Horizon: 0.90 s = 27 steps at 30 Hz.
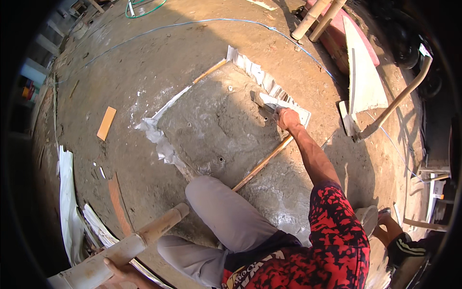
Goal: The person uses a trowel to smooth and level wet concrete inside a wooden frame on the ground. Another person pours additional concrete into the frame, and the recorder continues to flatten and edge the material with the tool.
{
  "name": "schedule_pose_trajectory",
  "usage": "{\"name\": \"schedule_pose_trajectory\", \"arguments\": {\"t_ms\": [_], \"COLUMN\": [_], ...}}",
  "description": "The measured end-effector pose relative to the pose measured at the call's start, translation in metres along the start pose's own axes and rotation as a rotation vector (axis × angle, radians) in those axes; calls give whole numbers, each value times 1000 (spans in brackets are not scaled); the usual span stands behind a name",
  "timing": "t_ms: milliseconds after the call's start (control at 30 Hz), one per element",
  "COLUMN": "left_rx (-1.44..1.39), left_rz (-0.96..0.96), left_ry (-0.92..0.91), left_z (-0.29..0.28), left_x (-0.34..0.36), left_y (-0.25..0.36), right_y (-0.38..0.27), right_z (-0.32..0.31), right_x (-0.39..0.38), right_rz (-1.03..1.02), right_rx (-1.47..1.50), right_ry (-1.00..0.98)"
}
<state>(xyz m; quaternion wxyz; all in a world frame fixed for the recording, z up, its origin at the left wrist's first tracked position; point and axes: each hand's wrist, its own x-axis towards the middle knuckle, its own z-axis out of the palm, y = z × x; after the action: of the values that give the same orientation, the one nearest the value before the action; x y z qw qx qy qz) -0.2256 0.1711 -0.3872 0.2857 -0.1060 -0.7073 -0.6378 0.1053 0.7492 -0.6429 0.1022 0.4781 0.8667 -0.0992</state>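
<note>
My right hand point(288, 119) is closed round the handle of a flat, pale rectangular float point(302, 114). It works at the far right corner of a slab of wet grey mortar point(207, 123), whose surface shows several small holes. Crumpled pale sheeting point(260, 74) edges the slab at the far right and near left, and a wooden strip point(262, 164) runs along its near right side. At the lower left, my left hand point(120, 272) grips a thick bamboo pole point(144, 234), partly hidden beneath it.
A tan block point(107, 123) lies on the dirt at left, near long white sheeting point(70, 207). A blue cord point(207, 20) crosses behind. At right are a wooden-handled hoe point(399, 103), a pale triangular board point(363, 72) and bamboo posts point(313, 19). Another person's leg point(389, 229) shows lower right.
</note>
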Motion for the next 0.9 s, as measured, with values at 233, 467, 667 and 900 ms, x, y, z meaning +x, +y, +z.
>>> {"name": "schedule_pose_trajectory", "arguments": {"t_ms": [233, 467, 667, 900], "left_rx": [15, -51, -31, -40], "left_rz": [82, 58, -4, 130], "left_ry": [-114, -101, 24, -108], "left_z": [-11, -5, 5, -4], "left_x": [10, 4, -6, 6], "left_y": [-2, 1, 9, 1], "right_y": [-22, 19, 57, 16], "right_z": [-48, -2, 50, 41], "right_x": [24, 6, -41, -18], "right_rz": [45, 75, 48, 184], "right_rx": [-163, -83, 134, 242], "right_ry": [-171, -39, -6, 224]}}
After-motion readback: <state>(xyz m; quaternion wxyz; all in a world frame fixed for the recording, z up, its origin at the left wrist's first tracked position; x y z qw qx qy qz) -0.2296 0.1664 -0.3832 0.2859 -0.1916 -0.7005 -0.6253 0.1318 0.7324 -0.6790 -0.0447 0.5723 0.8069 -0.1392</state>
